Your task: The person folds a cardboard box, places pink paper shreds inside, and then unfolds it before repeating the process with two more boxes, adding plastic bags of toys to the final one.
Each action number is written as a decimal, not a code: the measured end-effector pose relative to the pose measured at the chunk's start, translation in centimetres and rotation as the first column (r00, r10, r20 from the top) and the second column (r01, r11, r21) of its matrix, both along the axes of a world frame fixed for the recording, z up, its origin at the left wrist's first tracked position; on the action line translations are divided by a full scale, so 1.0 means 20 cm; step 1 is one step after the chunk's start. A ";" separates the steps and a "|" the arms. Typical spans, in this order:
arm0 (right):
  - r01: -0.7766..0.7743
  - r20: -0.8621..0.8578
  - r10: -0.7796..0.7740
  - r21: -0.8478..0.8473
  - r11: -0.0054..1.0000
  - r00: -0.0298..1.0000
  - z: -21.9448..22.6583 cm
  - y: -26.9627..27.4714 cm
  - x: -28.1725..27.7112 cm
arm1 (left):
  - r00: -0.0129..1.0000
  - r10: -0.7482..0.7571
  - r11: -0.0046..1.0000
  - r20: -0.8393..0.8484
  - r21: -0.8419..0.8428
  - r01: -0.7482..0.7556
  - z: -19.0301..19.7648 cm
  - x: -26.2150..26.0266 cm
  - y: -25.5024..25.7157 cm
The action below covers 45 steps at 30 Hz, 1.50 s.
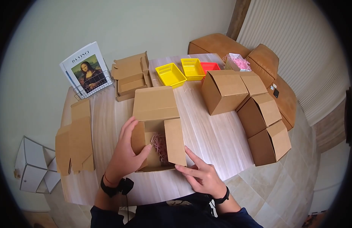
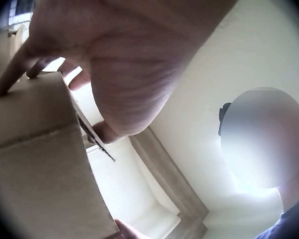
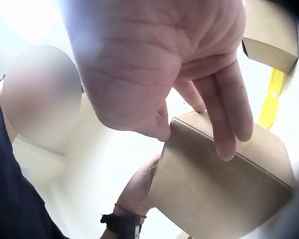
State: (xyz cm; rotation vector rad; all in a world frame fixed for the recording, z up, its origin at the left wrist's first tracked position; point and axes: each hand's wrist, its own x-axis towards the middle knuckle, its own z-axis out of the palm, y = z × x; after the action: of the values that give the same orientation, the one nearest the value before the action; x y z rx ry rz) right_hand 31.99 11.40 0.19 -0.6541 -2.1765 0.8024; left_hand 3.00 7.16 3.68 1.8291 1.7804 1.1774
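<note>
An open cardboard box [image 1: 174, 142] stands at the table's near side, its back lid raised and pink shredded paper [image 1: 159, 146] inside. My left hand [image 1: 126, 152] spreads over its left side flap [image 1: 138, 138]. In the left wrist view its fingers touch the outer wall [image 2: 35, 107], with the thumb at the flap's edge. On the other side, my right hand [image 1: 204, 176] touches the right flap [image 1: 175, 140] and near corner with extended fingers. The right wrist view shows fingertips [image 3: 225, 150] against the box's side and the thumb at a corner.
Several closed cardboard boxes [image 1: 225, 89] stand at the right. Flattened cardboard [image 1: 80, 138] lies left. Behind are an open carton [image 1: 132, 81], yellow baskets [image 1: 171, 76], a red basket [image 1: 211, 66], a pink-filled container [image 1: 238, 62] and a Da Vinci book [image 1: 86, 70] in a wire rack.
</note>
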 end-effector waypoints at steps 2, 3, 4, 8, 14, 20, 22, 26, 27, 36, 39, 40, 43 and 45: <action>-0.009 0.052 0.007 0.034 0.999 0.999 0.04 -0.01 0.00 | 0.991 0.030 0.996 0.133 -0.088 -0.018 0.00 0.00 -0.01; -0.013 0.078 0.009 0.051 0.999 0.997 0.06 -0.01 0.00 | 0.979 0.048 0.991 0.198 -0.133 -0.022 -0.01 0.00 -0.02; -0.002 0.077 -0.002 0.057 0.998 0.997 0.06 -0.01 -0.01 | 0.979 0.032 0.993 0.199 -0.113 -0.009 -0.02 -0.01 -0.02; 0.045 0.074 -0.054 0.124 0.991 0.996 0.05 -0.02 -0.03 | 0.929 0.004 0.995 0.369 -0.097 0.035 -0.04 -0.02 -0.03; 0.112 -0.027 -0.109 0.170 0.979 0.994 0.05 -0.02 0.01 | 0.762 -0.018 0.996 0.647 -0.059 0.074 -0.01 -0.10 -0.09; 0.183 -0.089 -0.179 0.038 0.982 0.980 -0.04 -0.02 0.03 | 0.735 0.162 0.980 0.659 -0.195 -0.042 -0.10 -0.20 -0.21; 0.193 -0.079 -0.194 -0.021 0.981 0.978 -0.07 -0.02 0.03 | 0.782 0.220 0.959 0.582 -0.274 -0.066 -0.17 -0.21 -0.23; 0.194 -0.115 -0.204 -0.096 0.976 0.972 -0.06 -0.03 -0.02 | 0.889 0.172 0.976 0.423 -0.197 -0.095 -0.21 -0.11 -0.22; 0.208 -0.116 -0.223 -0.124 0.970 0.968 -0.07 -0.03 -0.04 | 0.902 0.157 0.981 0.403 -0.173 -0.094 -0.21 -0.09 -0.22; 0.179 -0.088 -0.235 -0.413 0.893 0.968 -0.07 0.00 -0.17 | 0.905 0.067 0.964 0.420 -0.260 0.049 -0.16 -0.05 -0.25; 0.138 -0.075 -0.187 -0.425 0.895 0.979 -0.09 -0.03 -0.15 | 0.896 0.135 0.959 0.423 -0.284 -0.010 -0.14 -0.04 -0.26; 0.132 -0.073 -0.177 -0.414 0.900 0.982 -0.08 -0.03 -0.14 | 0.968 0.137 0.975 0.209 -0.202 -0.094 -0.11 -0.04 -0.26; 0.151 -0.061 -0.191 -0.402 0.903 0.980 -0.08 -0.05 -0.15 | 0.936 0.175 0.984 -0.305 0.040 -0.171 0.04 -0.04 -0.24; 0.170 -0.052 -0.206 -0.392 0.904 0.977 -0.09 -0.05 -0.15 | 0.886 0.169 0.985 -0.431 0.091 -0.144 0.23 -0.01 -0.19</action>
State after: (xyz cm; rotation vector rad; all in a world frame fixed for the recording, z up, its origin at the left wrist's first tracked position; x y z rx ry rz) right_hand 29.04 10.32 -1.53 -0.9869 -1.8495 1.1454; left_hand 2.84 3.38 8.24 2.1490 2.1919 0.9231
